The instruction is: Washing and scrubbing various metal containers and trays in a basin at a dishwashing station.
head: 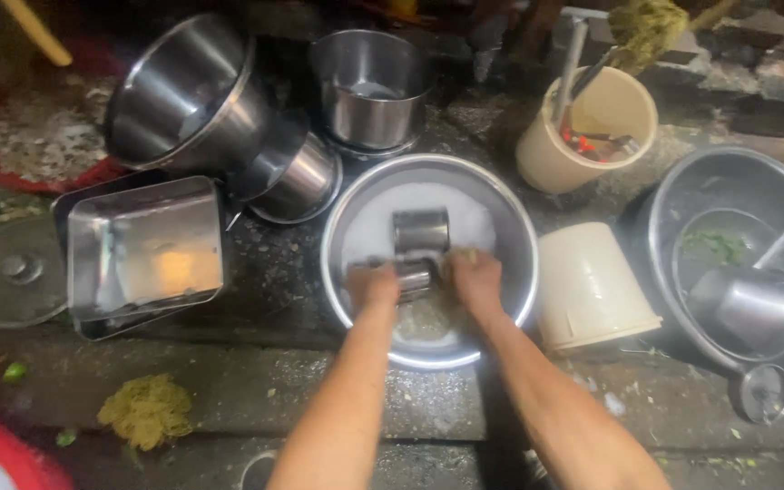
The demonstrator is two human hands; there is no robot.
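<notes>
We see our left hand (372, 284) and right hand (475, 277) both gripping a small steel cup (416, 274) inside a soapy steel basin (519, 236); another cup (421, 230) lies just beyond.

The scene is dim overall, lit from above near the wide steel basin (428, 259), whose soapy white water is the brightest patch. Glare streaks the rim of the basin and the tilted steel pots (188, 95) up and to its left. Beyond the basin, the far edge falls into near-black shadow. The left hand (372, 286) and right hand (475, 279) inside the basin are softly blurred. Towards the corners, away from the basin, the picture darkens and lines bend outward; detail is smeared and grainy.
</notes>
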